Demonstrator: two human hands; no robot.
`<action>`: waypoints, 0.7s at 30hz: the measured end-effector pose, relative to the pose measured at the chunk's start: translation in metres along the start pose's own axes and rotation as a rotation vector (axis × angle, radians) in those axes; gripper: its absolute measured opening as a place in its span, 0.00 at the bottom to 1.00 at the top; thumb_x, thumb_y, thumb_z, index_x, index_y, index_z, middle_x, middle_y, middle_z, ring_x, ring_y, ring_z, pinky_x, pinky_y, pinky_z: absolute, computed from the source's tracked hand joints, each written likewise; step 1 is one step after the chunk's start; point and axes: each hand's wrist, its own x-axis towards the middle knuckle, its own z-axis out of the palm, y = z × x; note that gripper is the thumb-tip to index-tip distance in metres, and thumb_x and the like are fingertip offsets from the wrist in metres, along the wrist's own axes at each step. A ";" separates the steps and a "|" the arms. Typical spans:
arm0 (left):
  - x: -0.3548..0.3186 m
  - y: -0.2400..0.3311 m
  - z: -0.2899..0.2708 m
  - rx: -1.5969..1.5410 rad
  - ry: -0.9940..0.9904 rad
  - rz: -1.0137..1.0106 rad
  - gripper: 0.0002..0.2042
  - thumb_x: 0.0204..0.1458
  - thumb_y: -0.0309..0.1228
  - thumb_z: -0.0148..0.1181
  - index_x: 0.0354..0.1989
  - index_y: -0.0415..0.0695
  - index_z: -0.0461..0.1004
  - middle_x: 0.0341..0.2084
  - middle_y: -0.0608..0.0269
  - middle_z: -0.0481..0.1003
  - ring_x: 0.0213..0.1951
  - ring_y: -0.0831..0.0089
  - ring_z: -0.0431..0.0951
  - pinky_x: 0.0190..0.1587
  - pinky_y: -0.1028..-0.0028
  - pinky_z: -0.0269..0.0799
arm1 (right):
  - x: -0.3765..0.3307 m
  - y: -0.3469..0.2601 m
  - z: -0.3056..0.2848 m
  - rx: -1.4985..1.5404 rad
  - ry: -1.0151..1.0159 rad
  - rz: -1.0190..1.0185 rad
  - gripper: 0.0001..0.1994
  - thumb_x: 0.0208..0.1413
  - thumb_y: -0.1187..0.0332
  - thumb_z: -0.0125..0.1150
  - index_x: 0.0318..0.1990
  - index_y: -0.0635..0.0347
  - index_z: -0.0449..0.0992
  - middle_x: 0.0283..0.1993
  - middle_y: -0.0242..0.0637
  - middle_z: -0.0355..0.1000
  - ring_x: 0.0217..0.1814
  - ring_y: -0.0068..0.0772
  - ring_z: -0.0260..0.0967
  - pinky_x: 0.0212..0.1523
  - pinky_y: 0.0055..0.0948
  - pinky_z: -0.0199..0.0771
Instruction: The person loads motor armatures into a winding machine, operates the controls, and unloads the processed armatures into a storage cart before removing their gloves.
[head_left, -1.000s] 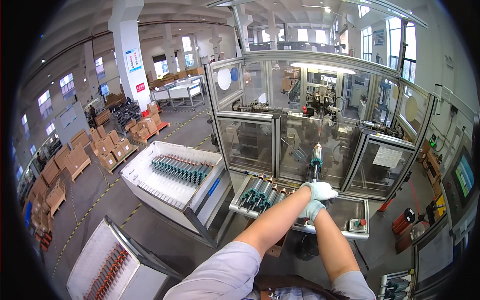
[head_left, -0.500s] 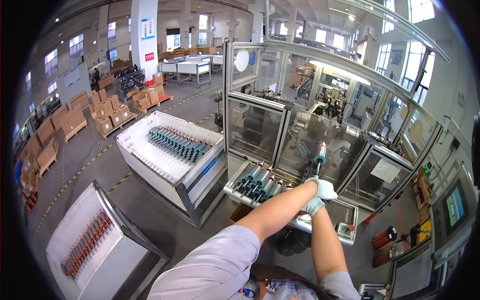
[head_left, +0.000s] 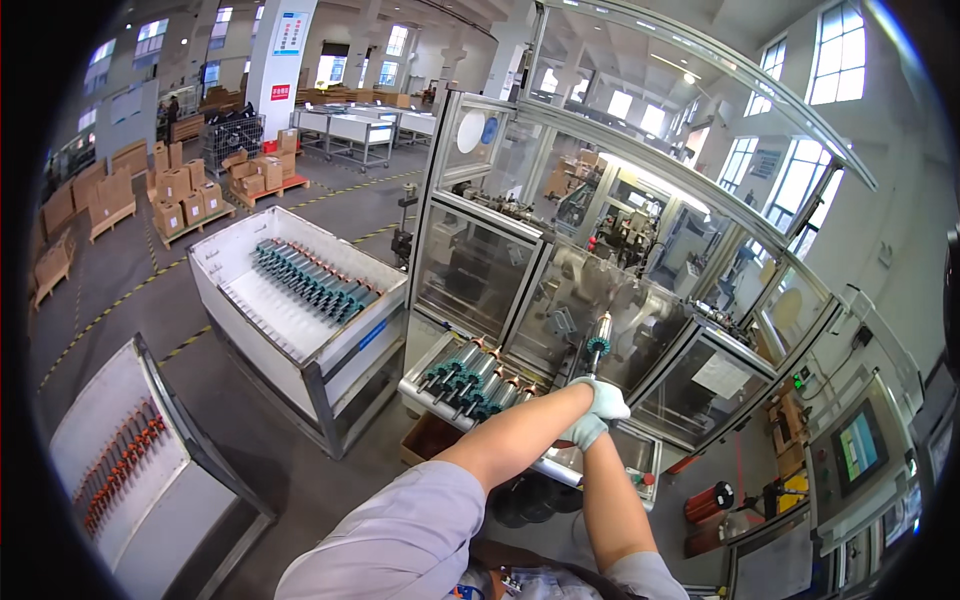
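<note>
A motor armature [head_left: 599,346] with a copper-coloured top and a green winding stands tilted at the front of the machine, its shaft running down to my hands. My left hand [head_left: 606,399], in a pale glove, is closed at the lower end of that shaft; what its fingers grip is hidden. Just below it, partly behind my left forearm, is my gloved right hand [head_left: 583,431], its fingers out of sight. To the left, several similar armatures [head_left: 463,379] lie in a row on the machine's front ledge [head_left: 414,386].
A framed machine with clear panels [head_left: 475,262] rises ahead. At left stand a white bin [head_left: 290,322] of armatures and another white bin [head_left: 190,480] holding orange-ended parts. A red button [head_left: 648,479] sits on the ledge's right end, and a control screen [head_left: 858,447] is further right.
My view has turned slightly, so the scene sits further left in the picture. My hands keep about the same place at the armature's shaft.
</note>
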 end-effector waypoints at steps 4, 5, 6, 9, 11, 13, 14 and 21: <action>-0.018 -0.006 -0.009 -0.096 0.001 -0.062 0.17 0.60 0.41 0.44 0.38 0.49 0.80 0.37 0.46 0.80 0.40 0.46 0.79 0.47 0.54 0.71 | -0.025 -0.073 -0.025 0.061 0.084 0.004 0.27 0.60 0.53 0.59 0.65 0.50 0.70 0.69 0.38 0.65 0.71 0.37 0.59 0.73 0.37 0.51; -0.010 0.002 -0.012 -0.117 -0.009 -0.033 0.18 0.60 0.43 0.44 0.37 0.48 0.81 0.37 0.46 0.80 0.40 0.46 0.79 0.47 0.55 0.71 | -0.015 -0.036 -0.015 -0.080 0.082 0.037 0.28 0.62 0.49 0.52 0.67 0.50 0.66 0.71 0.37 0.62 0.73 0.36 0.55 0.74 0.37 0.48; -0.001 0.011 -0.017 -0.094 -0.023 -0.004 0.18 0.60 0.43 0.44 0.37 0.48 0.81 0.37 0.46 0.80 0.40 0.46 0.79 0.47 0.55 0.71 | -0.006 -0.001 -0.008 -0.217 0.081 0.073 0.30 0.64 0.45 0.45 0.69 0.50 0.63 0.73 0.36 0.58 0.75 0.35 0.52 0.75 0.36 0.45; -0.014 -0.022 -0.007 -0.079 -0.042 -0.045 0.21 0.57 0.44 0.44 0.42 0.42 0.81 0.42 0.41 0.79 0.45 0.46 0.79 0.51 0.56 0.70 | 0.010 -0.048 -0.011 -0.077 -0.014 0.156 0.30 0.65 0.44 0.43 0.68 0.50 0.63 0.72 0.36 0.59 0.74 0.35 0.53 0.75 0.36 0.46; -0.033 -0.028 -0.014 -0.081 -0.039 -0.066 0.22 0.59 0.45 0.45 0.41 0.42 0.81 0.40 0.43 0.80 0.43 0.48 0.79 0.50 0.58 0.71 | -0.011 -0.121 -0.038 0.424 -0.167 0.345 0.25 0.63 0.50 0.53 0.63 0.49 0.70 0.66 0.38 0.67 0.67 0.35 0.61 0.71 0.36 0.53; -0.001 0.015 -0.023 -0.101 -0.059 0.078 0.23 0.62 0.48 0.46 0.37 0.42 0.83 0.36 0.47 0.81 0.39 0.53 0.81 0.47 0.62 0.73 | -0.009 -0.008 -0.022 0.817 -0.068 -0.204 0.27 0.66 0.48 0.45 0.67 0.51 0.65 0.70 0.39 0.62 0.71 0.35 0.57 0.73 0.36 0.49; 0.011 0.033 -0.021 -0.045 -0.127 0.130 0.23 0.62 0.48 0.46 0.37 0.42 0.83 0.36 0.47 0.81 0.39 0.53 0.81 0.47 0.62 0.73 | 0.024 0.018 0.015 1.063 -0.020 -0.802 0.30 0.69 0.46 0.36 0.70 0.54 0.60 0.74 0.39 0.57 0.75 0.34 0.52 0.75 0.36 0.45; -0.011 0.020 -0.031 -0.435 -0.134 -0.139 0.24 0.63 0.47 0.48 0.40 0.37 0.81 0.32 0.49 0.81 0.34 0.60 0.81 0.42 0.64 0.74 | 0.018 -0.060 -0.009 0.211 0.166 -0.428 0.28 0.69 0.49 0.36 0.67 0.57 0.64 0.72 0.42 0.60 0.72 0.34 0.56 0.73 0.35 0.49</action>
